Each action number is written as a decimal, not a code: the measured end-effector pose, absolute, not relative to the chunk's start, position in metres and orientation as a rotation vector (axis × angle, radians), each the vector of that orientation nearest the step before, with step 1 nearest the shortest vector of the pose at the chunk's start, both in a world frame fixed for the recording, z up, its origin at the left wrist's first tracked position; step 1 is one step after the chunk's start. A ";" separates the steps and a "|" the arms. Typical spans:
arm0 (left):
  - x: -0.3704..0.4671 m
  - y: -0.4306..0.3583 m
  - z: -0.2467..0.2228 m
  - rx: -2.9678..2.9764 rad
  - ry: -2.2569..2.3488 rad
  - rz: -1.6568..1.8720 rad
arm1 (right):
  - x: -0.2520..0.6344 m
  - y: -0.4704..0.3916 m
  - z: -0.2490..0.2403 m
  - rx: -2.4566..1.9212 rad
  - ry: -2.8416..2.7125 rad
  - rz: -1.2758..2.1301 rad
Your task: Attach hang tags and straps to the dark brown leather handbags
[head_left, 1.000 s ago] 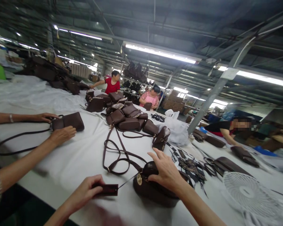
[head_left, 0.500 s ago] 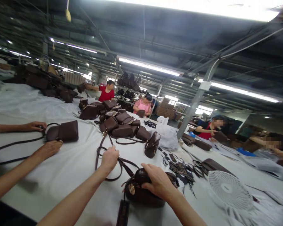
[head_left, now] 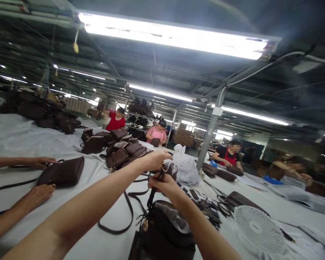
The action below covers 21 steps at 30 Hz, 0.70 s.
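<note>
In front of me a dark brown handbag (head_left: 166, 234) stands on the table, its top showing clear plastic wrap inside. Its shoulder strap (head_left: 151, 196) rises from the bag's side to my right hand (head_left: 166, 186), whose fingers are pinched round it just below a gold metal clasp (head_left: 163, 167). My left hand (head_left: 157, 159) is closed directly above, by the clasp end of the strap; its fingertips are partly hidden. A loop of strap (head_left: 128, 216) lies on the table left of the bag. A dark hang tag (head_left: 135, 245) hangs at the bag's left side.
A heap of brown bags (head_left: 120, 157) lies ahead. On the left, a co-worker's hands (head_left: 43, 193) touch another brown bag (head_left: 63, 173). To the right are dark tags (head_left: 206, 209), a white fan (head_left: 257, 227) and a metal post (head_left: 208, 139). Several people work farther back.
My right hand has left the bag's top and grips the strap. My left hand has moved right and up with the strap to meet it. The bag now stands more upright.
</note>
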State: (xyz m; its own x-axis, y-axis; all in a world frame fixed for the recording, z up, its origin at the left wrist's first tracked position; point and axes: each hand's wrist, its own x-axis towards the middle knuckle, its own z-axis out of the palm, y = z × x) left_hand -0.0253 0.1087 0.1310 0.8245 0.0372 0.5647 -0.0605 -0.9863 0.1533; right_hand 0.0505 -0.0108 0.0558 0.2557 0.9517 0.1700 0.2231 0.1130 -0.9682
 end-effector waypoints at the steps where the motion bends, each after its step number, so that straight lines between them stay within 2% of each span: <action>1: -0.024 0.109 0.133 2.797 0.088 0.933 | 0.050 -0.006 0.063 -1.343 -1.162 0.796; 5: -0.043 0.106 0.117 2.536 0.575 1.291 | 0.059 0.000 0.094 -1.143 -0.897 0.896; 9: -0.065 0.086 0.052 2.244 0.720 1.537 | 0.067 0.003 0.109 -0.957 -0.699 0.899; 10: -0.064 0.079 0.031 2.052 0.639 1.507 | 0.066 0.005 0.108 -0.935 -0.680 0.888; 13: -0.049 0.061 -0.026 1.757 0.318 1.035 | 0.058 0.014 0.102 -0.906 -0.662 0.870; 15: -0.036 0.055 -0.051 1.569 0.232 0.846 | 0.055 0.019 0.100 -0.896 -0.663 0.859; 18: -0.033 0.058 -0.071 1.329 0.187 0.756 | 0.070 0.019 0.116 -0.883 -0.653 0.785; 21: -0.045 0.071 -0.079 1.197 0.226 0.734 | 0.110 0.003 0.155 -0.847 -0.618 0.611</action>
State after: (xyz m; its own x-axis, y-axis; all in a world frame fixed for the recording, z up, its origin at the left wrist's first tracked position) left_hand -0.0454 0.0706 -0.0785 0.7513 0.6246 0.2132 -0.3969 0.1695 0.9021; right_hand 0.1097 0.0026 0.1550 0.6666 0.7026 0.2489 -0.2402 0.5186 -0.8206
